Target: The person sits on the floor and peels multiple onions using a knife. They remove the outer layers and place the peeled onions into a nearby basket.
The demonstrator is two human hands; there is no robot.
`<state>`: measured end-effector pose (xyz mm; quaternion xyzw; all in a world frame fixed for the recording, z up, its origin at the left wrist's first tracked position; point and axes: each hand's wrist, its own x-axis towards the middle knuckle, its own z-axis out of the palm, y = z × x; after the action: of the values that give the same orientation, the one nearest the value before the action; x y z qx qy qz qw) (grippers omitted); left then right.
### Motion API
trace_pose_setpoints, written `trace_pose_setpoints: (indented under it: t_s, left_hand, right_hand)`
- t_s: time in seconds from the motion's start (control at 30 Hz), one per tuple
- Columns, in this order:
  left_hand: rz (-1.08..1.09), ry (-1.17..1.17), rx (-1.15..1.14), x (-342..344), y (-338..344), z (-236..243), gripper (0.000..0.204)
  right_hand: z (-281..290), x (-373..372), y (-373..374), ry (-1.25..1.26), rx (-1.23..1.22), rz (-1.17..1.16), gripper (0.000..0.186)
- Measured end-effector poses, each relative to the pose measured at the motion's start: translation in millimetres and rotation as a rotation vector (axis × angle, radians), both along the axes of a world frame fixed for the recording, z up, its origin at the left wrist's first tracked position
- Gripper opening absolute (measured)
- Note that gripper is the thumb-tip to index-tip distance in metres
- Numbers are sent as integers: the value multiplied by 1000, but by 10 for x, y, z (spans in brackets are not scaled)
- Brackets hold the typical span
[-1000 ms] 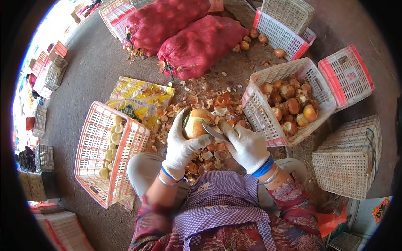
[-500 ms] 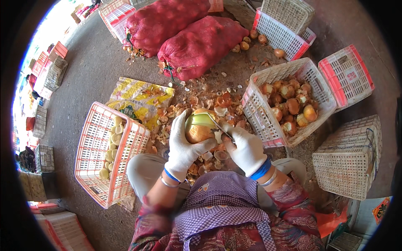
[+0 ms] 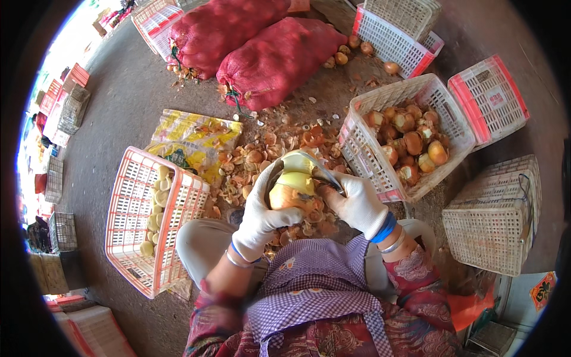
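Note:
In my gloved left hand [image 3: 262,209] I hold a partly peeled onion [image 3: 294,183] over my lap. Pale green-yellow flesh shows on its upper part, and brown skin still covers the lower side. My gloved right hand [image 3: 359,205] is closed on a knife [image 3: 321,168], its thin blade lying along the onion's upper right. The right thumb is close against the onion's side, and the knife's handle is mostly hidden in the glove. Onion skins [image 3: 267,156] litter the ground beyond my hands.
At left stands a red-and-white crate [image 3: 156,250] holding pale peeled onions [image 3: 156,217]. A white crate [image 3: 389,101] with brown unpeeled onions [image 3: 411,143] stands at right. Red mesh sacks [image 3: 279,65] lie ahead. An upturned crate [image 3: 485,229] and a yellow printed sack [image 3: 193,140] are nearby.
The onion has turned in my left hand and shows more bare flesh on top. My right hand with the knife has shifted slightly right. The whole view has moved a little.

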<state>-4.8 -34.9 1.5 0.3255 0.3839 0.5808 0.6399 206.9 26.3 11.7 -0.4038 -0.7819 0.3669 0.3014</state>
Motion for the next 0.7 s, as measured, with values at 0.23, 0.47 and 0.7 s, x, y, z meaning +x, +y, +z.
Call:
trace_pose_setpoints:
  t_s: [0.23, 0.47, 0.7]
  left_hand:
    - [22, -75, -96, -63, -18, -71, 110]
    - [-92, 510, 102, -57, -85, -193, 112]
    - [-80, 390, 248, -21, -140, -173, 125]
  right_hand:
    - [230, 57, -17, -3, -91, 59, 40]
    - [51, -57, 58, -60, 203, 57, 38]
    - [209, -26, 50, 207, -203, -1, 19]
